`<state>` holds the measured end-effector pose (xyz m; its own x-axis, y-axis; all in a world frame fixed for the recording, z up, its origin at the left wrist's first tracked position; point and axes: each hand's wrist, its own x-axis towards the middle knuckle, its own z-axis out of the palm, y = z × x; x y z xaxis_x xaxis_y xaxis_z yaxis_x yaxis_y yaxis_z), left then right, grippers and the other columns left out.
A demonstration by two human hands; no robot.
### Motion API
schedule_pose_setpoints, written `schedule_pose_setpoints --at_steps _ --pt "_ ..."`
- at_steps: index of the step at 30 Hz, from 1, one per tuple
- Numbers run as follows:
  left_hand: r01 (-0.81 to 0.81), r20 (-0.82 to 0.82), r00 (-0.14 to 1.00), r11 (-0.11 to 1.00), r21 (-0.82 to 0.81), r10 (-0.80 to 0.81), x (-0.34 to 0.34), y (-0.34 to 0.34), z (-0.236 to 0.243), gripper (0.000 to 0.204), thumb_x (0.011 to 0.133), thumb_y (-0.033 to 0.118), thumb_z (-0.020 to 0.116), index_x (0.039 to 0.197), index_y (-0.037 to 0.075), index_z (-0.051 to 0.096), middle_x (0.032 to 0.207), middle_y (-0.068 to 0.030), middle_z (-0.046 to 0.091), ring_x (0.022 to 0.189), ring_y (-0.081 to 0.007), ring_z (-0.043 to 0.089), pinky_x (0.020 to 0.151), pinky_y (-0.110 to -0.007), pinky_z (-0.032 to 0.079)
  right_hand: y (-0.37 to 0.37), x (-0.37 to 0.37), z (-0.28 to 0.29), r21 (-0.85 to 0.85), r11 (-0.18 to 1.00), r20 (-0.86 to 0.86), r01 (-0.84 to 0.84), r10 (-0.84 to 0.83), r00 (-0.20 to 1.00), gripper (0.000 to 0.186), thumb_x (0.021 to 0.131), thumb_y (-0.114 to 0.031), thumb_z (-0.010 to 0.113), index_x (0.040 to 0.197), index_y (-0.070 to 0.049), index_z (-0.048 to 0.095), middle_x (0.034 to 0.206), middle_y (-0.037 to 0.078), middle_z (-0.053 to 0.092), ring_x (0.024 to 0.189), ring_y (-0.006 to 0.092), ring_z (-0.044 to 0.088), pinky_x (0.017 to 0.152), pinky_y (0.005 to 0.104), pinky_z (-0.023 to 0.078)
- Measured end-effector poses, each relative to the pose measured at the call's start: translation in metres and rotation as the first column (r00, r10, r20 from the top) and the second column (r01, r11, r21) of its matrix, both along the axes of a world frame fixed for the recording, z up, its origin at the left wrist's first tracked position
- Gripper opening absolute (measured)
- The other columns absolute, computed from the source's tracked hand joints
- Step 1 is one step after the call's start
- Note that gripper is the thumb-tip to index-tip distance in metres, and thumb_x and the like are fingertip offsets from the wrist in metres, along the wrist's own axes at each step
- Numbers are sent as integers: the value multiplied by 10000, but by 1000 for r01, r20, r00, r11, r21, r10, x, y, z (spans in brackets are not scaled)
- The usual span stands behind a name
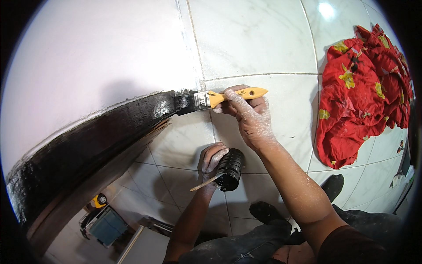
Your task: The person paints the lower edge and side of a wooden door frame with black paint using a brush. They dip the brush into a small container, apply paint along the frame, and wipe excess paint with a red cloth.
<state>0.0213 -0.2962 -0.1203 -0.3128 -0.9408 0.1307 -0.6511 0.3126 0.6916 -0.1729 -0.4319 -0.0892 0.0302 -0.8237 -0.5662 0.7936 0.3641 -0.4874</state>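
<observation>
My right hand (pixel 248 115) grips a paintbrush (pixel 239 95) by its yellow handle. The dark bristles press against the end of a glossy black painted band (pixel 110 115), which runs along the edge of the white wall. Below it, my left hand (pixel 213 157) is wrapped round a black-smeared tin (pixel 231 169), tilted so its opening faces me. A thin wooden stick (pixel 206 181) pokes out of the tin's mouth. White dust or paint coats both hands. The tin's contents are too dark to make out.
A crumpled red cloth with yellow flowers (pixel 362 97) lies on the pale tiled floor (pixel 263 39) at the right. My feet in dark socks (pixel 266 212) are on the tiles below. A blue-grey object (pixel 107 226) and a yellow-and-black wheel (pixel 101 199) stand at the lower left.
</observation>
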Motion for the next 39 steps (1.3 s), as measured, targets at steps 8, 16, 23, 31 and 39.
schedule_pose_setpoints --at_steps 8,16,23,31,39 --pt "-12 18 1000 1000 -9 12 -6 -3 5 526 754 160 904 1238 87 709 1221 -89 701 1137 -320 708 1009 -432 595 -4 -5 -6 30 998 -240 -52 57 969 259 1039 -197 766 1142 34 709 1034 132 757 916 179 752 849 308 628" --pt "-5 16 1000 1000 -5 5 -3 -1 2 588 732 216 942 1250 94 693 1226 -86 688 1147 -313 698 1018 -430 584 -5 -7 -10 52 997 -420 -64 80 904 267 1032 -186 775 1140 51 716 997 130 764 908 171 763 825 291 634" --pt "-25 -30 999 1000 -15 25 -4 -1 1 525 751 185 916 1230 87 725 1225 -92 712 1147 -315 705 1018 -428 587 0 -16 3 39 999 -409 7 9 912 220 1034 -138 766 1140 47 712 983 110 754 899 140 746 813 260 615" --pt "16 79 997 1000 -27 -14 4 5 -10 671 717 309 1001 1262 85 679 1236 -109 692 1163 -338 678 1036 -480 556 -2 2 10 -86 990 -661 -108 25 750 149 1023 -94 769 1106 26 744 981 89 772 904 121 728 816 260 587" --pt "-28 157 987 999 -36 33 1 5 -7 467 758 129 865 1207 129 738 1176 -74 727 1117 -303 720 989 -426 582 -14 5 44 -103 980 -592 -171 77 802 155 1019 -87 767 1120 28 751 948 87 783 878 100 728 770 259 584"
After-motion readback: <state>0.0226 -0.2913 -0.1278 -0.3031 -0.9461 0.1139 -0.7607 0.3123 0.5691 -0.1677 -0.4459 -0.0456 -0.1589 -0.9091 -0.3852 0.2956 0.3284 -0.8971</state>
